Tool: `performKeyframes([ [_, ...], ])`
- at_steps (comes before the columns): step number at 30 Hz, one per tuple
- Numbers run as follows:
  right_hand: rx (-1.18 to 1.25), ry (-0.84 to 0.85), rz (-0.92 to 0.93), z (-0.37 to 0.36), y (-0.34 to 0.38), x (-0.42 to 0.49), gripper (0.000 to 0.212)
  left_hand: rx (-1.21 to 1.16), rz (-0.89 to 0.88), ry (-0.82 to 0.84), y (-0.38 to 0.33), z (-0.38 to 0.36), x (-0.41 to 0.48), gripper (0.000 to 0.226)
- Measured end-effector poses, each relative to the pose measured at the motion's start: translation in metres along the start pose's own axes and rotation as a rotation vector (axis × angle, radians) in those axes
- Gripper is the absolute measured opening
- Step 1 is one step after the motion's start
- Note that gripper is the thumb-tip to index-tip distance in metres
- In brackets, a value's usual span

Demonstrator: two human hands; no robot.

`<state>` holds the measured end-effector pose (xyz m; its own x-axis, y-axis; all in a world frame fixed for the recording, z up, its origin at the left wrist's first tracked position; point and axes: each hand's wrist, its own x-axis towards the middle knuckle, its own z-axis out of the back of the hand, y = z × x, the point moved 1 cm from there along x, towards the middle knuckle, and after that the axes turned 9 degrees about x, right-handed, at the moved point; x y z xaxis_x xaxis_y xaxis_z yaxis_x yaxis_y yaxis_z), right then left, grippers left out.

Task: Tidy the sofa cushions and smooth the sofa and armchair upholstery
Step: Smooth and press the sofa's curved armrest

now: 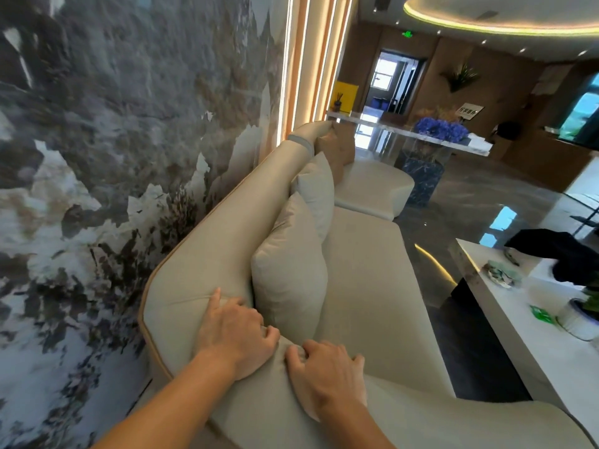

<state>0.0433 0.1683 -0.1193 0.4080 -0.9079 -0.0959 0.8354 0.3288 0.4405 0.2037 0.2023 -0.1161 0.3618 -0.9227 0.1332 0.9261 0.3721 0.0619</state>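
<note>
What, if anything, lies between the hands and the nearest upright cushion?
Nothing visible. The left hand and right hand rest on the sofa upholstery right beside the nearest cushion, with only bare fabric between.

sofa [366,270]: beige | wall [113,140]: grey-white marbling | flowers [440,129]: seemingly blue
</note>
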Motion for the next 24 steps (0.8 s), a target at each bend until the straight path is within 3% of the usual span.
performKeyframes([
  [13,0.005,-0.011,-0.008,-0.013,0.036,0.090,0.054,0.010,0.030,0.009,0.042,-0.015,0.089,0.060],
  [20,0.007,-0.064,0.008,-0.011,0.043,0.089,0.059,-0.008,-0.020,-0.005,0.046,-0.014,0.094,0.058],
  [24,-0.028,-0.052,-0.020,-0.013,0.042,0.073,0.068,-0.002,-0.106,0.069,0.047,-0.015,0.091,0.059],
])
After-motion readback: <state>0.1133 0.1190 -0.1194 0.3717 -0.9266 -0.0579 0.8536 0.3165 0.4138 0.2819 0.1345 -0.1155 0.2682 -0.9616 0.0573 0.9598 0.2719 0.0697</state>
